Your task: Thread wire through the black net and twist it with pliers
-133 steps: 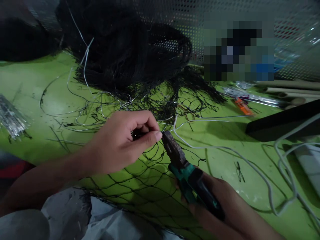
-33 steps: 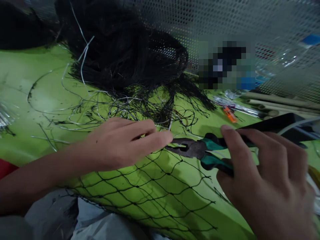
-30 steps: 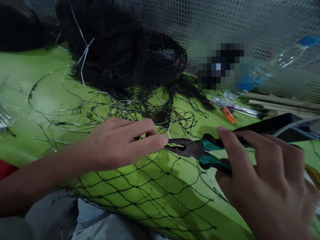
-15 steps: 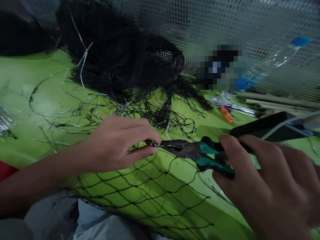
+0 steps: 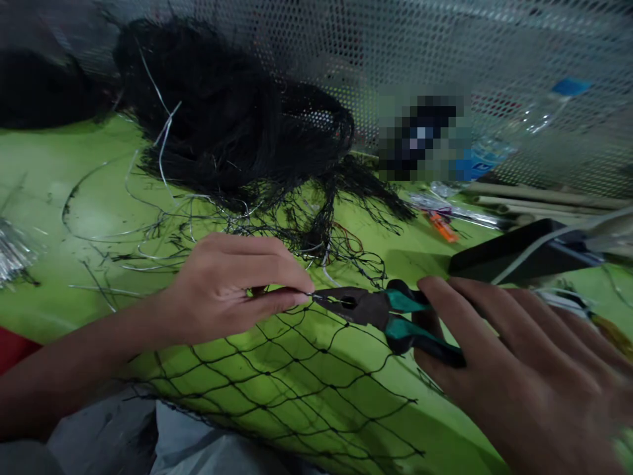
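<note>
My left hand (image 5: 232, 284) pinches the upper edge of a black knotted net (image 5: 306, 376), thumb against index finger. From there the wide mesh hangs over the green table toward the front edge. My right hand (image 5: 514, 363) is wrapped around the green and black handles of a pair of pliers (image 5: 361, 305). The pliers' dark, narrow nose points left, and its tip meets my left fingertips. Whatever lies between the jaw tips is too small to make out; the handles are slightly spread.
Behind my hands lies a large heap of black netting (image 5: 232, 125), with loose silvery wires (image 5: 165, 138) around it. A black box (image 5: 519, 247), an orange tool (image 5: 444, 226), pale rods (image 5: 539, 198) and a plastic bottle (image 5: 494, 155) are at right. A perforated panel (image 5: 336, 72) stands behind.
The pliers' handles have spread somewhat, and my right-hand fingers have loosened around them. My left fingers have straightened into a tighter pinch. The view has shifted slightly.
</note>
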`<state>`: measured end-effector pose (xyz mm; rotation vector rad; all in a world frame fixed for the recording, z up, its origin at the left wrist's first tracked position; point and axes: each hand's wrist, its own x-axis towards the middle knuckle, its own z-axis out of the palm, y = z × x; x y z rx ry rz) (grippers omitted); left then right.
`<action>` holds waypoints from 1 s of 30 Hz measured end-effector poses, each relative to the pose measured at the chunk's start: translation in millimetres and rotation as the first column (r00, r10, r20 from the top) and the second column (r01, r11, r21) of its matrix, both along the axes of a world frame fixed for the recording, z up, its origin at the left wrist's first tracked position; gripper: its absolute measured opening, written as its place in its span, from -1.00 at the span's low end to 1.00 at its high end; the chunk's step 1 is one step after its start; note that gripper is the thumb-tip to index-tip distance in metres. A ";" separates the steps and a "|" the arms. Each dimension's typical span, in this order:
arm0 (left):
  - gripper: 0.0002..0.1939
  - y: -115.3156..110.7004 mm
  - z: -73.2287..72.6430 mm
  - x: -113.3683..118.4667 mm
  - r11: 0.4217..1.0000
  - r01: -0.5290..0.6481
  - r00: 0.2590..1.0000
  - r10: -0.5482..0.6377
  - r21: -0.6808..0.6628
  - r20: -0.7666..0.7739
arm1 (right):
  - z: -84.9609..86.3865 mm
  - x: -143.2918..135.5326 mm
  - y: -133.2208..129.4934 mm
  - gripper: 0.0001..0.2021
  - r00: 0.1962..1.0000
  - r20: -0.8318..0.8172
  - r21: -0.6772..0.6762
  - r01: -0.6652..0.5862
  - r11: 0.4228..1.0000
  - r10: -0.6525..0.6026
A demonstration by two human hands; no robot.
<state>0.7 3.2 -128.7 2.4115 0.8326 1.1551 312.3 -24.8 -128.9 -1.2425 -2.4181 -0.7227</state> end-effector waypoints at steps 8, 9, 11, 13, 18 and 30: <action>-0.93 4.3 2.2 -2.8 0.989 -0.022 0.989 0.043 0.147 -0.140 | -3.0 -2.0 0.1 -0.77 0.995 0.095 0.076 -0.024 0.997 0.017; -0.92 5.1 2.0 -3.4 0.988 -0.012 0.989 0.034 0.151 -0.143 | -3.8 -2.1 1.6 -0.77 0.996 0.088 0.066 -0.027 0.997 0.021; -0.91 6.6 0.6 -4.7 0.987 0.011 0.989 0.014 0.162 -0.150 | -5.3 -1.6 5.8 -0.76 0.996 0.081 0.055 -0.038 0.998 0.033; -0.91 7.4 -1.7 -5.8 0.981 0.033 0.987 -0.002 0.193 -0.159 | -6.2 -0.6 11.5 -0.74 0.994 0.084 0.063 -0.078 0.995 0.072; -0.91 4.9 -7.1 -6.9 0.967 0.029 0.979 0.024 0.253 -0.202 | -5.4 0.5 20.7 -0.68 0.985 0.155 0.025 -0.080 0.996 0.075; -0.92 3.6 -15.7 -6.8 0.909 -0.104 0.975 0.173 0.404 -0.138 | 25.2 9.7 5.5 -0.51 0.982 -0.079 0.093 0.181 0.979 -0.174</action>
